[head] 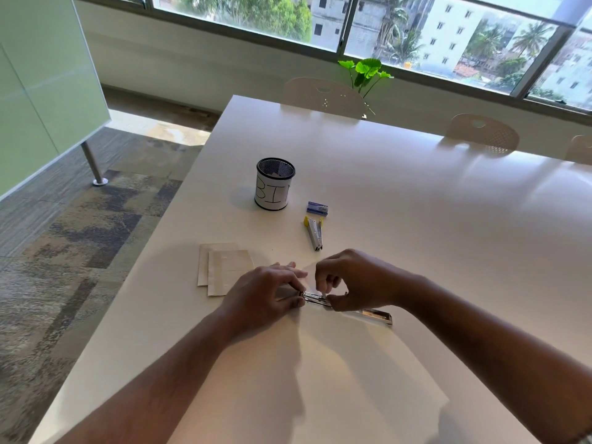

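Note:
A metal stapler lies opened flat on the white table, its silver rail running from between my hands out to the right. My left hand grips its left end, fingers curled over it. My right hand pinches at the rail's middle with thumb and fingertips; what it pinches is too small to tell. A second stapler, yellow and silver, lies farther back, with a small blue staple box beyond it.
A black mesh cup labelled "BIN" stands at the back left. Two beige paper slips lie left of my left hand, near the table's left edge. A large sheet of paper lies under my forearms. Chairs line the far side.

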`<action>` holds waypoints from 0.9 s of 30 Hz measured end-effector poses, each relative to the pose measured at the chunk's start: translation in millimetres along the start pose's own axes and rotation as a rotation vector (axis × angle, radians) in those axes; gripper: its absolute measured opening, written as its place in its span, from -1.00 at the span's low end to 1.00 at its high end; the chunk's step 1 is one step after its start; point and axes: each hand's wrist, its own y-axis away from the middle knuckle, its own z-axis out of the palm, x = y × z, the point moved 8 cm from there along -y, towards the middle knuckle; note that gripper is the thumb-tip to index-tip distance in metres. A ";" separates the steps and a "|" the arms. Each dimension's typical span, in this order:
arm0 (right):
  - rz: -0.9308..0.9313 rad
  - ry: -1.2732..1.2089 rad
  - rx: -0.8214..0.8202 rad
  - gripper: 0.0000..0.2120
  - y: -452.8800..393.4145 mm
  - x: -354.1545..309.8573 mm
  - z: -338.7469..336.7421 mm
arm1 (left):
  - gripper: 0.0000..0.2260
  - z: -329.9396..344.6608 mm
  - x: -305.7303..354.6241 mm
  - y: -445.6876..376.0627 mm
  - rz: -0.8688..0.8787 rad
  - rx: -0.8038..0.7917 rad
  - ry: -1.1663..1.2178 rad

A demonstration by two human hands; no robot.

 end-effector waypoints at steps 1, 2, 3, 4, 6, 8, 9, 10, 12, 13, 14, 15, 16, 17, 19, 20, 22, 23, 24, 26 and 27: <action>0.001 0.000 0.011 -0.86 0.8 -0.6 0.0 | -0.81 0.1 -0.4 0.0 -0.003 -0.001 -0.004; 0.000 -0.001 0.026 -0.86 1.3 -1.4 -0.2 | -0.81 0.2 -1.0 0.0 -0.005 -0.001 -0.003; -0.001 -0.006 0.042 -0.85 1.7 -2.0 -0.8 | -0.81 0.6 -1.6 -0.2 -0.006 0.000 0.003; -0.003 -0.017 0.056 -0.85 1.9 -2.2 -1.4 | -0.81 0.9 -2.3 -0.4 -0.007 0.001 0.010; -0.007 -0.027 0.078 -0.86 1.8 -2.3 -1.5 | -0.80 1.3 -2.9 -0.2 -0.008 0.004 0.016; -0.007 0.003 0.081 -0.87 1.4 -1.7 -0.5 | -0.80 1.6 -2.7 -0.1 -0.003 0.006 0.014; -0.002 0.004 0.076 -0.87 1.3 -0.6 0.3 | -0.81 1.7 -2.7 0.0 -0.002 0.006 0.013; 0.004 -0.009 0.072 -0.86 1.3 0.4 1.2 | -0.81 1.6 -2.8 0.0 -0.001 0.007 0.012; 0.010 -0.038 0.070 -0.85 1.0 0.5 3.0 | -0.80 0.9 -3.0 0.6 -0.001 0.011 0.014; 0.010 -0.045 0.069 -0.84 0.9 -0.1 4.1 | -0.80 0.7 -3.0 0.8 0.001 0.013 0.013; 0.011 -0.048 0.067 -0.84 0.9 -0.4 5.2 | -0.80 0.7 -3.0 0.9 0.004 0.014 0.010; 0.014 -0.047 0.066 -0.84 1.1 -0.3 6.2 | -0.80 1.0 -2.8 0.7 0.007 0.014 0.006; 0.017 -0.041 0.066 -0.84 1.3 0.1 6.8 | -0.80 1.1 -2.8 0.6 0.010 0.016 0.004; 0.019 -0.035 0.069 -0.84 1.6 0.5 7.0 | -0.80 1.2 -2.7 0.5 0.011 0.017 0.003; 0.015 -0.038 0.087 -0.86 2.2 0.3 6.9 | -0.80 1.4 -3.0 0.4 0.011 0.018 -0.006; 0.013 -0.055 0.103 -0.87 2.9 0.0 6.8 | -0.80 1.5 -3.3 0.4 0.010 0.017 -0.010; 0.018 -0.107 0.147 -0.87 5.2 0.6 6.4 | -0.80 1.5 -4.1 0.4 0.010 0.020 -0.013; 0.023 -0.130 0.168 -0.87 6.7 1.4 6.5 | -0.80 1.4 -4.3 0.5 0.011 0.020 -0.013; 0.026 -0.151 0.187 -0.88 8.4 2.4 6.6 | -0.80 1.5 -4.3 0.5 0.011 0.019 -0.014; 0.028 -0.187 0.222 -0.90 11.4 4.3 6.9 | -0.80 1.6 -4.7 0.3 0.008 0.016 -0.015; 0.030 -0.202 0.242 -0.89 12.7 5.2 7.1 | -0.80 1.7 -4.9 0.2 0.005 0.015 -0.014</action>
